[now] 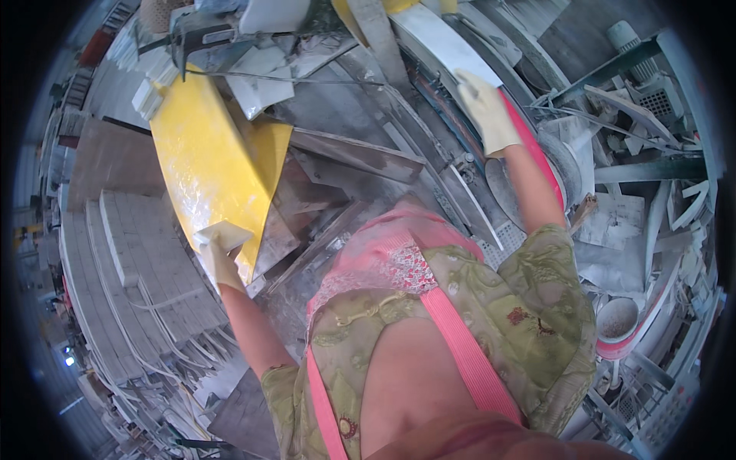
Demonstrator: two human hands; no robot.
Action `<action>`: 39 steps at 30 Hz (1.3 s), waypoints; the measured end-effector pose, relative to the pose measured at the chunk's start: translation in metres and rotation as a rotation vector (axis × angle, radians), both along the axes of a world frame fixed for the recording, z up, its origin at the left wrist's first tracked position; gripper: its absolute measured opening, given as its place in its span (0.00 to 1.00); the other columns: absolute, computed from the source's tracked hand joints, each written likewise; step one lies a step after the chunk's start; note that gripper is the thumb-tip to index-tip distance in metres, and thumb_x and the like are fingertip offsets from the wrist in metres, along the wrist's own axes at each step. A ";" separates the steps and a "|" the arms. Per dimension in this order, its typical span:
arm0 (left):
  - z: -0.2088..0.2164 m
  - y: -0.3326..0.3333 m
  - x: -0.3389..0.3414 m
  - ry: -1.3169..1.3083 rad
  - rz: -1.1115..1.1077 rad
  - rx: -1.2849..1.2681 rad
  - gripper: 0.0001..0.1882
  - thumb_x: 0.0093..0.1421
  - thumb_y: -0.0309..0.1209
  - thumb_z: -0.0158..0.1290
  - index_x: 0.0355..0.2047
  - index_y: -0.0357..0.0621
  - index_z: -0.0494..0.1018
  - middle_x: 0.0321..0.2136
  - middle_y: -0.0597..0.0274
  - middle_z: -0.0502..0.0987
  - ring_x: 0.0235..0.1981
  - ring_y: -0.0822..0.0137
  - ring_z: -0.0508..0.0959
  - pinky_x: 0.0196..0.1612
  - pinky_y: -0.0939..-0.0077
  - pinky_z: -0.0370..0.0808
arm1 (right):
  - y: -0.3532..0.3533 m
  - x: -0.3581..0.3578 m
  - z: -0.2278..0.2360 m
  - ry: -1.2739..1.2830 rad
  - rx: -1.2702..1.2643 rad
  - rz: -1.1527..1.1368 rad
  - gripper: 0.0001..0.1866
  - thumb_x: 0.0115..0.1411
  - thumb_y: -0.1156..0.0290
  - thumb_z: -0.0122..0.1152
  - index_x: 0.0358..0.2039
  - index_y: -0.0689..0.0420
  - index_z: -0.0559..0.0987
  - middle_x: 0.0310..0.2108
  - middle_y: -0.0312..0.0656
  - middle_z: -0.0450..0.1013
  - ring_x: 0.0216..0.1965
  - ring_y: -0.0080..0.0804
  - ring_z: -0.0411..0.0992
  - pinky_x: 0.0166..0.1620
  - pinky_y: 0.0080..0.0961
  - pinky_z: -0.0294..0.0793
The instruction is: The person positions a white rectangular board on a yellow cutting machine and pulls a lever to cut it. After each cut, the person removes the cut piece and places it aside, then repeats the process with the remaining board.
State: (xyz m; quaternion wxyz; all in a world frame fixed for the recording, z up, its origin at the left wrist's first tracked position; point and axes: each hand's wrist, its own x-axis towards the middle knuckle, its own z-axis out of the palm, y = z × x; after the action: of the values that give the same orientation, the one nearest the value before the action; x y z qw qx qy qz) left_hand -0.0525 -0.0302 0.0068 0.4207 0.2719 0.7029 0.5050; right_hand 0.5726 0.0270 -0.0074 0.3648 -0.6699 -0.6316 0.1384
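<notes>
My left hand (221, 261), in a cream glove, grips a small flat white tile-like piece (227, 233). It is over the lower end of a glossy yellow sheet (203, 153) that is smeared with white. My right hand (484, 111), also gloved, reaches far forward on the right. Its fingers lie stretched out by the end of a long white strip (441, 42) on a machine, where a red edge (537, 146) begins. Whether the fingers press on the strip is hard to make out.
Grey slabs (146, 268) are stacked at the left. White flat pieces (257, 80) lie beyond the yellow sheet. A round metal wheel-like part (506, 184) sits below my right wrist. At the far right stand a green metal frame (652, 170) and a motor (629, 42).
</notes>
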 end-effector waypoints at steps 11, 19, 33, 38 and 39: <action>-0.015 0.034 0.019 0.649 0.069 -0.253 0.29 0.61 0.39 0.52 0.55 0.29 0.67 0.45 0.42 0.78 0.46 0.50 0.81 0.43 0.59 0.81 | 0.023 0.050 -0.036 -1.074 0.084 -0.009 0.37 0.60 0.67 0.63 0.68 0.57 0.62 0.67 0.46 0.63 0.70 0.41 0.57 0.70 0.43 0.57; -0.034 0.020 -0.003 0.393 0.178 -0.077 0.30 0.62 0.34 0.48 0.61 0.28 0.64 0.51 0.39 0.74 0.49 0.48 0.80 0.42 0.57 0.83 | 0.044 0.066 -0.015 -0.841 0.161 0.099 0.26 0.63 0.64 0.59 0.60 0.58 0.70 0.58 0.47 0.73 0.61 0.41 0.70 0.67 0.41 0.63; -0.002 0.012 0.039 0.434 0.262 -0.144 0.29 0.65 0.34 0.48 0.63 0.32 0.61 0.52 0.40 0.74 0.47 0.50 0.80 0.39 0.61 0.82 | 0.111 0.039 -0.004 -1.078 -0.175 0.197 0.47 0.52 0.68 0.67 0.71 0.59 0.57 0.72 0.48 0.56 0.74 0.39 0.53 0.72 0.48 0.56; 0.019 0.007 0.045 0.426 0.159 -0.185 0.27 0.64 0.36 0.49 0.59 0.31 0.64 0.51 0.40 0.75 0.43 0.50 0.82 0.35 0.63 0.83 | 0.106 0.046 0.021 -0.910 -0.231 0.280 0.37 0.56 0.64 0.65 0.64 0.61 0.65 0.65 0.52 0.66 0.65 0.46 0.67 0.63 0.46 0.69; 0.021 0.006 0.039 0.457 0.118 -0.233 0.27 0.64 0.37 0.49 0.58 0.31 0.65 0.50 0.40 0.76 0.42 0.50 0.83 0.33 0.64 0.83 | 0.106 0.047 0.029 -0.846 -0.144 0.230 0.27 0.57 0.61 0.63 0.56 0.59 0.73 0.53 0.53 0.76 0.54 0.48 0.77 0.54 0.46 0.77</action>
State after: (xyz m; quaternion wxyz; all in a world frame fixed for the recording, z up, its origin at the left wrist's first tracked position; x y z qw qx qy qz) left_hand -0.0131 -0.0242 0.0276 0.2492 0.2873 0.8477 0.3697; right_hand 0.6200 0.1328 0.0216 0.0090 -0.6169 -0.7844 -0.0644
